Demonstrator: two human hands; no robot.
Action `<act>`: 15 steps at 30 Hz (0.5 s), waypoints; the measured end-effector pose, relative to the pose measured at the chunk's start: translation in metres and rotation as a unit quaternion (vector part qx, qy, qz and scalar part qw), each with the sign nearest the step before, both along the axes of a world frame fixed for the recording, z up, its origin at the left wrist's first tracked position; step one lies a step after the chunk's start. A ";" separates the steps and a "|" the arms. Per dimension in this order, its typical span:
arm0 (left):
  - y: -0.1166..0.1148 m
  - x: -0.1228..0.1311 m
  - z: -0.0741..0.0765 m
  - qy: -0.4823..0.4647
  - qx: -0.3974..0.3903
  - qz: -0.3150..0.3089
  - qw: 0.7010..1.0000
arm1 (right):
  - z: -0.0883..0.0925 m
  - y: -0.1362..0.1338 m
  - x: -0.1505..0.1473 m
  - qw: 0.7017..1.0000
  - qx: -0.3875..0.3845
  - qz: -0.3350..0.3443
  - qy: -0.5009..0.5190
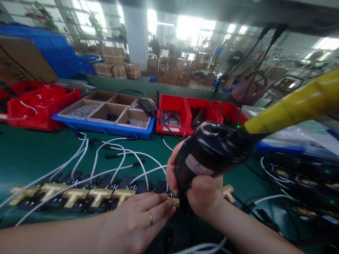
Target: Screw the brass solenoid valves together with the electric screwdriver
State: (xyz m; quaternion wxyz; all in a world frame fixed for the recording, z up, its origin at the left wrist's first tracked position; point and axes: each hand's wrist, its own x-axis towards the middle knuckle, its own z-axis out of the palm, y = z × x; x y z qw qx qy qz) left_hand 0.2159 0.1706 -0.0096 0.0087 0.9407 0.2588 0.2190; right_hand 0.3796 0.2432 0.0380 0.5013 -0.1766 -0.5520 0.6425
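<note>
My right hand (203,194) is wrapped around a black electric screwdriver (209,151), which has a yellow-wrapped cord end (293,106) reaching up to the right. The driver tilts over the work, and its tip is hidden. My left hand (143,218), with a ring on one finger, has its fingers together over a brass fitting (175,202) just left of the driver and holds it down. To the left runs a row of brass tee fittings (99,197) on black valve bodies with white cables. Another brass piece (228,194) shows behind my right wrist.
A blue tray (106,129) with cardboard compartments holds small metal parts. Red bins (173,109) stand beside it, and a red tray (39,109) is at far left. More black-and-brass assemblies (304,180) lie at right. White cables (124,155) cross the green mat.
</note>
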 end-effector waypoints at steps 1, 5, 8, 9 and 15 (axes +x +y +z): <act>0.001 0.000 0.002 0.001 0.005 -0.005 1.000 | 0.006 0.002 0.004 1.000 0.007 -0.006 0.026; 0.004 0.002 0.013 0.007 0.022 -0.005 1.000 | 0.039 0.007 0.032 0.989 0.101 -0.096 0.055; 0.005 0.012 0.022 0.012 0.038 -0.013 0.999 | 0.048 0.006 0.048 0.980 0.137 -0.146 0.018; 0.005 0.019 0.024 0.008 0.044 -0.022 0.999 | 0.047 0.005 0.051 0.978 0.133 -0.159 0.009; 0.014 0.087 0.005 -0.005 0.095 -0.025 0.995 | 0.026 0.007 0.058 0.989 0.103 -0.105 -0.005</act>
